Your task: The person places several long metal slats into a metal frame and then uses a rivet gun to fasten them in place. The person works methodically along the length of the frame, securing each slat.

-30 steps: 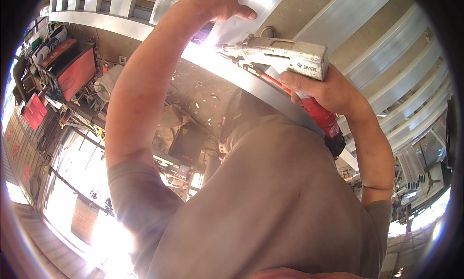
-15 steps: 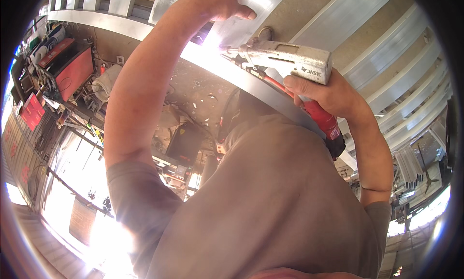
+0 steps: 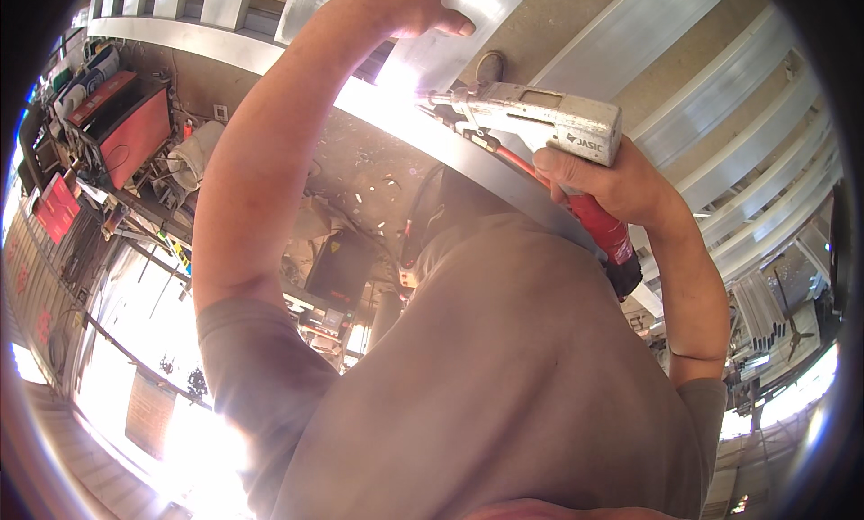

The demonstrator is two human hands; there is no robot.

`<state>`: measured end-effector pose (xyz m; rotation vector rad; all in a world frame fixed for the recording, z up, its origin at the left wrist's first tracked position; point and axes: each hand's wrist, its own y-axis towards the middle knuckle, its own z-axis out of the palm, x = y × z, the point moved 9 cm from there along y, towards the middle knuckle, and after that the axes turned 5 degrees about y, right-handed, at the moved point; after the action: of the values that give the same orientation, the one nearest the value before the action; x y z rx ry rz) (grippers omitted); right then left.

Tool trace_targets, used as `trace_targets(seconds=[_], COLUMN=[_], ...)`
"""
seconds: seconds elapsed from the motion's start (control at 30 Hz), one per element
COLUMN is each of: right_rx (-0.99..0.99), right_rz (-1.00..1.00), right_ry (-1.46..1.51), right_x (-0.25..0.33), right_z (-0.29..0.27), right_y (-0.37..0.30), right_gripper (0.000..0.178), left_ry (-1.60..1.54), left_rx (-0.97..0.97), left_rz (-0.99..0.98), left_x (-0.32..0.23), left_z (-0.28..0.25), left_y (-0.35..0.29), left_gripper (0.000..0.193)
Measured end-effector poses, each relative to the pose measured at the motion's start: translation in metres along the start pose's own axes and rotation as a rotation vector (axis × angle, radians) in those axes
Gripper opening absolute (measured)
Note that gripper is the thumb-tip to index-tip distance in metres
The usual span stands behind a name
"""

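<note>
My right hand [image 3: 612,182] is wrapped round a scuffed silver-white welding gun [image 3: 540,115], its nozzle pointing left. At the nozzle tip a bright glow washes out the joint between a metal slat [image 3: 490,2] and a long metal rail [image 3: 504,173]. A red rod-like part [image 3: 517,160] runs under the gun, and a red and black part [image 3: 607,236] shows below my grip. My left hand [image 3: 405,7] lies on the slat above the glow, thumb stretched out. The upper frame edge and the hand itself hide its other fingers.
More parallel metal slats [image 3: 711,106] spread to the right, with brown floor between them. Another slatted frame [image 3: 225,2] is at the upper left. A red and black cabinet [image 3: 135,137] stands at the left. A dark box [image 3: 342,268] and cables lie on the littered floor.
The welding gun and my right hand have shifted very slightly right and down in the picture. My left hand stays on the slat, and the glow persists.
</note>
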<state>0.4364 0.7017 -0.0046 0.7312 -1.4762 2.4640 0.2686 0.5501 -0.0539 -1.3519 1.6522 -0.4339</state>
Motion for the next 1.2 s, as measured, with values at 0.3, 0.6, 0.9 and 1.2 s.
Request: trace_targets(seconds=[0.3,0.6,0.9,1.2], right_rx=[0.023,0.004,0.006,-0.013], right_rz=[0.017,0.009,-0.006,0.002], right_ry=[-0.012,0.004,0.005,-0.019], right_x=[-0.006,-0.012,-0.016,-0.022], right_z=[-0.003,-0.007,-0.010,-0.014], right_y=[-0.004,-0.009,-0.013,-0.017], right_gripper=[0.045,0.045,0.035,0.036], left_ry=[0.059,0.091,0.095,0.110], left_rx=[-0.004,-0.006,-0.011,-0.014], left_rz=[0.034,0.050,0.055,0.069], left_x=[-0.003,-0.004,-0.005,-0.006], left_z=[-0.001,-0.001,-0.001,-0.001], left_y=[-0.001,-0.002,-0.002,-0.003], left_gripper=[0.104,0.101,0.097,0.094])
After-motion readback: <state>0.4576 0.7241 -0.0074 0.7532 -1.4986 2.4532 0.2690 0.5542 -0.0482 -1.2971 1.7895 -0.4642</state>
